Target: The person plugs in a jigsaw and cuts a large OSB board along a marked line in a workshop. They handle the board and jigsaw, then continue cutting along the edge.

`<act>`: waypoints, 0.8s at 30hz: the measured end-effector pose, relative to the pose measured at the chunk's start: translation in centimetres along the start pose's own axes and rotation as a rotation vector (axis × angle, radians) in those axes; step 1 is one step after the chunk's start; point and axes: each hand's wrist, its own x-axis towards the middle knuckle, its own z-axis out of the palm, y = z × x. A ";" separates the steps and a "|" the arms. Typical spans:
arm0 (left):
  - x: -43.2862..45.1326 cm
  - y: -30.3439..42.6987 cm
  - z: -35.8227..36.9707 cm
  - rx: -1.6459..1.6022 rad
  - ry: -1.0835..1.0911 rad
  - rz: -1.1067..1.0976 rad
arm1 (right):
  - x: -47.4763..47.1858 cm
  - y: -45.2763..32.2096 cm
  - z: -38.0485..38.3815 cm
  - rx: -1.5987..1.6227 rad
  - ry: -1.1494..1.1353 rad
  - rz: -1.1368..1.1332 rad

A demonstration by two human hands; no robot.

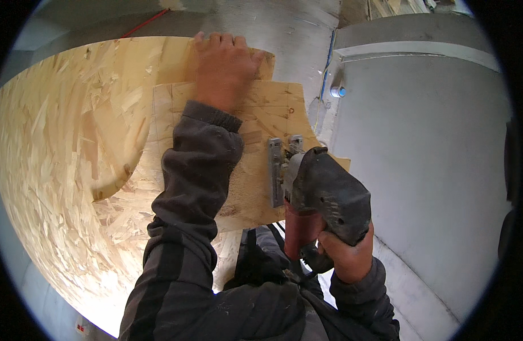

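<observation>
My right hand (351,255) is closed around the handle of a jigsaw (329,192) with a dark, scuffed body and a red lower housing. Its metal base plate (276,172) rests on a cut piece of OSB board (261,179) near its right edge; the blade is not clearly visible. That piece, with a curved right edge and pencil lines, lies on a larger OSB sheet (73,128). My left hand (225,70) presses across the piece's far edge, its fingertips at the far rim of the board below. A curved cut edge shows left of my left forearm.
At the right is a grey surface with a raised pale edge (415,49). A small white and blue container (337,91) sits by its left side. A blue and yellow line runs beside it. Wood scraps (398,6) lie at the top right, and a red strip (146,22) at the top left.
</observation>
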 end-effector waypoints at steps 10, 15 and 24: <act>0.1 0.1 -0.2 -0.028 0.000 -0.009 | 0.7 -0.8 0.2 0.036 -0.006 -0.009; 0.1 -0.1 0.4 -0.017 0.046 0.000 | 0.9 -0.9 0.0 0.039 -0.011 -0.022; 0.1 -0.2 0.8 -0.026 0.114 0.025 | 1.2 -1.1 1.3 0.085 0.121 -0.087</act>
